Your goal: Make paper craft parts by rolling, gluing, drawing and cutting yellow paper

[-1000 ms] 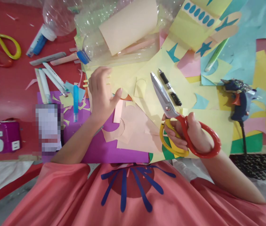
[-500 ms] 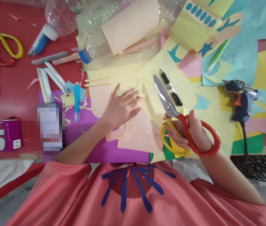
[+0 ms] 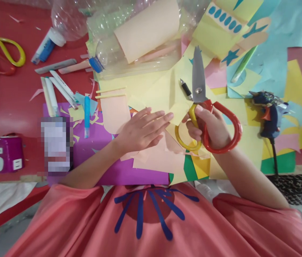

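- Clock face set on the middle of the view, 12 pointing away from the person.
- Right hand (image 3: 213, 125), at 3 o'clock: curled through the handle loops of the red-and-yellow scissors (image 3: 199, 91), holding them. Blades look closed together, tip at about 12 o'clock from the pivot.
- Left hand (image 3: 142, 132), near centre: back of the hand uppermost, fingers long and slightly parted, pointing toward 3 o'clock; thumb apart from the fingertips.
- Small yellow paper piece (image 3: 179, 112): between the two hands, just beside the left fingertips. Cannot tell whether either hand touches it.
- Pen (image 3: 185, 88): just beside the blades on their 9 o'clock side, partly hidden.
- Peach paper scraps (image 3: 163, 157): below the left hand, at 5 o'clock; purple sheet (image 3: 129, 175) at 7 o'clock.
- Two thin yellow sticks (image 3: 112, 92): at 10 o'clock, lying across the upper part of a rounded peach piece (image 3: 114, 114).
- Clear bottle (image 3: 108, 59): toward 11 o'clock, blue cap (image 3: 96, 65) facing 9, with a curled peach sheet (image 3: 149, 30) over it.
- Glue gun (image 3: 271, 117): at 3 o'clock, well apart from the right hand.
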Demonstrator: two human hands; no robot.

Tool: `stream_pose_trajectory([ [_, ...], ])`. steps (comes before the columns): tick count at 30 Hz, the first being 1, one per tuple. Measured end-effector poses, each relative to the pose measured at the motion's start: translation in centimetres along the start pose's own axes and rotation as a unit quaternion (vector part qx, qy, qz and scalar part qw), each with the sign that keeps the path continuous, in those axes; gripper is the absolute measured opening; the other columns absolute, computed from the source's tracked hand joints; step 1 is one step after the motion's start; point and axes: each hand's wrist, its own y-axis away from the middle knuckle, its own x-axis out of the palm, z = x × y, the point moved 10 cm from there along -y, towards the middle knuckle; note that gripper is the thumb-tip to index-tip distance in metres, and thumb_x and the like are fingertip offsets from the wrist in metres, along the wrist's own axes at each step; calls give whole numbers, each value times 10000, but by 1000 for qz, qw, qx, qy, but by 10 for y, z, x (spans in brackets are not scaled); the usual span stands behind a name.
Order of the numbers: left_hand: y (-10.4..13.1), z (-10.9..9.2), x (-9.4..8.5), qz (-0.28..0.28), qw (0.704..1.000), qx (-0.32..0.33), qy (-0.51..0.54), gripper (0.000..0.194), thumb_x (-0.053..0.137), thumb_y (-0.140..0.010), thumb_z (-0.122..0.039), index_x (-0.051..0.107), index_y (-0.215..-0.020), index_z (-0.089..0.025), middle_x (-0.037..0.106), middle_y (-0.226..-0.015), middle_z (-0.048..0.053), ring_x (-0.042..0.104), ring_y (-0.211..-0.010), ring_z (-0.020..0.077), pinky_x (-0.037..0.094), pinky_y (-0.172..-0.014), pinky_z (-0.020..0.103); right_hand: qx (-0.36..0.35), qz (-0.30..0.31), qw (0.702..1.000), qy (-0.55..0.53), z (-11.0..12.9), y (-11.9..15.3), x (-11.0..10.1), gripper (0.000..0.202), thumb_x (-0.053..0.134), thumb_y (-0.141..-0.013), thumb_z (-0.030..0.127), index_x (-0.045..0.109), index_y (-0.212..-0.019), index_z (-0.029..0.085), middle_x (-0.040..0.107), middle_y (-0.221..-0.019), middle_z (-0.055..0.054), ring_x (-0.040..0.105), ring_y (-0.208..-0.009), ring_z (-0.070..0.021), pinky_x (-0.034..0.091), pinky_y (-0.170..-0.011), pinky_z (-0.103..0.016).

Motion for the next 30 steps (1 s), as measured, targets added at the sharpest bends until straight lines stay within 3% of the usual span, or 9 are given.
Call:
stream_pose_trajectory([
  [6, 8, -19, -18, -115, 988, 91, 47, 254, 562, -881, -342, 574, -1121, -260, 654, -1317, 82, 596, -1270, 229, 433, -1127, 451, -42, -43, 998, 34, 17, -11, 5, 429, 737, -700, 246, 495, -1053, 268, 372, -448, 125, 347, -344, -76, 270, -348, -220],
  [8, 8, 9, -24, -176, 963, -48, 198, 179, 529, -901, -394, 538, -977, -232, 608, -1359, 111, 669, -1151, 202, 547, -978, 379, -44, -31, 997, 54, 17, -10, 9, 408, 707, -717, 240, 487, -1060, 264, 374, -441, 124, 340, -339, -80, 264, -342, -227],
  [9, 11, 27, -20, -195, 925, -138, 294, 222, 524, -900, -443, 500, -952, -229, 622, -1329, 105, 724, -994, 170, 594, -838, 321, -42, -21, 997, 68, 16, -10, 11, 391, 696, -722, 237, 482, -1048, 259, 372, -438, 126, 336, -335, -79, 261, -339, -228],
  [11, 12, 42, 6, -149, 832, -261, 466, 359, 562, -843, -558, 458, -962, -236, 726, -1007, 47, 727, -673, 137, 564, -543, 230, -38, 1, 994, 99, 12, -8, 18, 363, 689, -738, 242, 465, -1023, 256, 376, -445, 127, 340, -332, -77, 267, -336, -228],
  [13, 8, 34, 32, -38, 762, -315, 565, 414, 633, -775, -583, 493, -916, -220, 709, -810, 11, 702, -592, 139, 510, -443, 196, -42, 23, 991, 126, 8, -6, 25, 360, 694, -759, 271, 444, -1018, 262, 387, -470, 126, 358, -335, -74, 284, -338, -227],
  [16, 6, 19, 41, 40, 716, -328, 616, 365, 688, -756, -523, 543, -774, -189, 669, -661, -1, 661, -500, 127, 484, -399, 189, -44, 44, 987, 147, 3, -5, 33, 389, 691, -790, 319, 422, -1066, 271, 389, -500, 124, 372, -342, -72, 296, -343, -227],
  [22, 15, 35, 33, -19, 738, -384, 554, 290, 587, -854, -376, 547, -660, -164, 613, -534, -7, 539, -358, 76, 352, -300, 170, -9, 66, 993, 100, -3, 2, 30, 315, 579, -856, 522, 438, -971, 266, 466, -642, 71, 336, -343, -54, 233, -305, -228],
  [27, 14, 47, 11, -127, 770, -339, 526, 314, 528, -871, -359, 503, -614, -181, 519, -461, -43, 408, -311, 36, 293, -314, 179, 54, 119, 989, 74, -14, 25, 20, 645, 446, -748, 845, 452, -1000, 251, 443, -651, 60, 341, -367, -77, 275, -316, -254],
  [30, 15, 51, 6, -161, 772, -332, 518, 321, 537, -868, -391, 467, -620, -199, 487, -450, -59, 365, -313, 32, 266, -325, 188, 50, 166, 980, 99, -21, 44, 17, 704, 427, -759, 849, 473, -1095, 232, 470, -680, 41, 358, -397, -83, 305, -343, -268],
])
